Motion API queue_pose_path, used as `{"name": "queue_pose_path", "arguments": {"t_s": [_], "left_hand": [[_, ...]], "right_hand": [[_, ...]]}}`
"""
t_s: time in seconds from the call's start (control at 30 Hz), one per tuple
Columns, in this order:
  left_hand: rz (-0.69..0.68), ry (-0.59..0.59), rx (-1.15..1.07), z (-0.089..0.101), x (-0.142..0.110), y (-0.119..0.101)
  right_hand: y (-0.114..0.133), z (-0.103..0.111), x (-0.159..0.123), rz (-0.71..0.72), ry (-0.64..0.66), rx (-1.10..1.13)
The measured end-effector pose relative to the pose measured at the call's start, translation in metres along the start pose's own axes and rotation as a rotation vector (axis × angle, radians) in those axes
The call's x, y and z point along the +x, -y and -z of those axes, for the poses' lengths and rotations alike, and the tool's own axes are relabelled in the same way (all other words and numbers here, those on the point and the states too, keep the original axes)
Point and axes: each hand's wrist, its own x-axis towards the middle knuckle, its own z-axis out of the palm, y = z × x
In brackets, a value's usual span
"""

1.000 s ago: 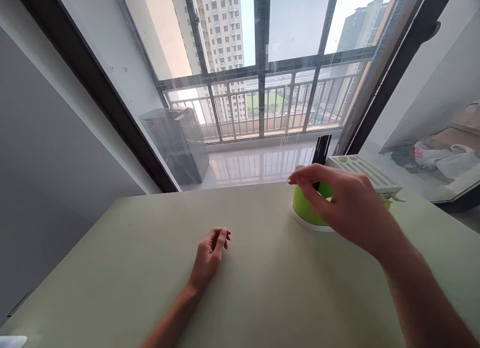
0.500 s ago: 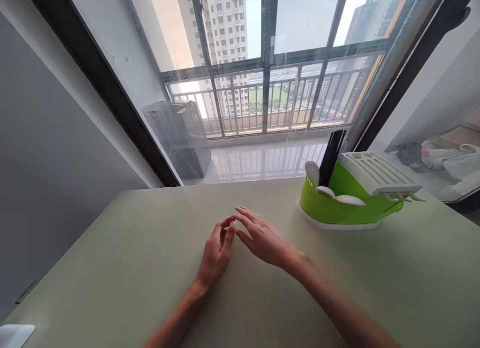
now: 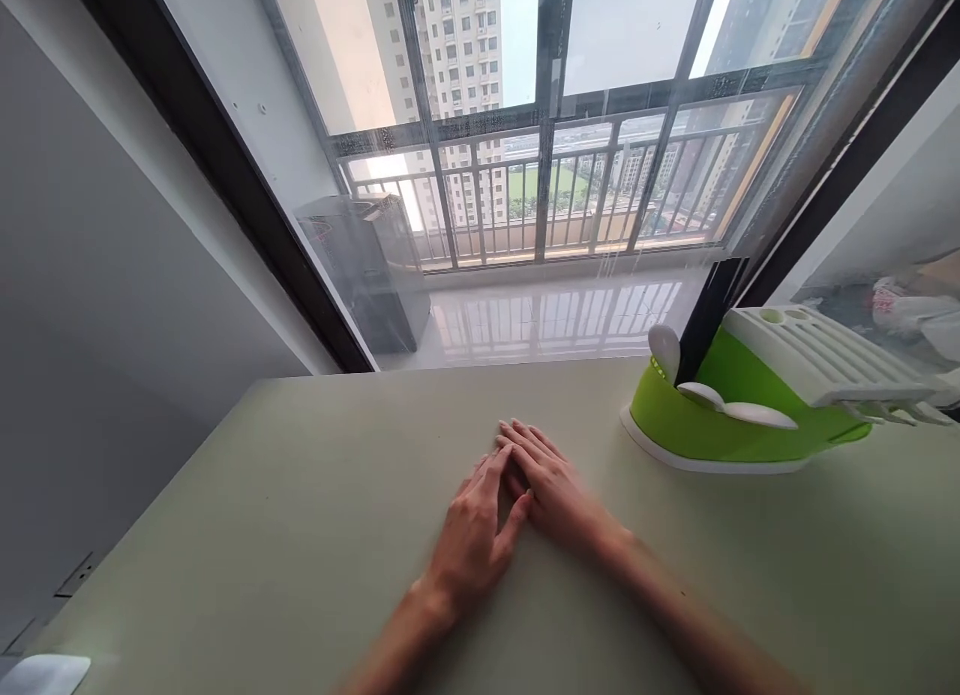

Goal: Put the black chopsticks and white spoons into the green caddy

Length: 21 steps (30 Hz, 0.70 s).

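Observation:
My left hand (image 3: 472, 531) rests on the pale green tabletop (image 3: 315, 505), its fingers stretched forward and its thumb apart. Just beside it lies my right hand (image 3: 553, 487), palm down with long, straight fingers. The fingertips of both hands meet and partly overlap, and the left thumb reaches the right hand near its thumb side. I see nothing held in either hand; the space under the palms is hidden. To the right of my right hand stands a green utensil holder (image 3: 750, 443) on a white base.
White spoons (image 3: 664, 350) and black chopsticks (image 3: 709, 320) stand in the holder, below its white slotted rack (image 3: 832, 360). A white object (image 3: 52, 673) shows at the lower left corner. Beyond the table's far edge is a glass window with a grey cabinet (image 3: 375, 265) behind it.
Both hands have come down closer together, with fingers now overlapping and straighter. The left fingers were more curled before. The view has shifted slightly, moving the holder rightward.

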Motion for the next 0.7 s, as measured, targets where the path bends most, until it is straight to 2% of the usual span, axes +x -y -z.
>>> {"name": "queue_pose_path", "arguments": {"t_s": [0.7], "left_hand": [[-0.006,-0.003,-0.001,0.0002,-0.0034,0.0068]], "right_hand": [[0.0014,-0.0009,0.0012,0.006,0.004,0.005]]}}
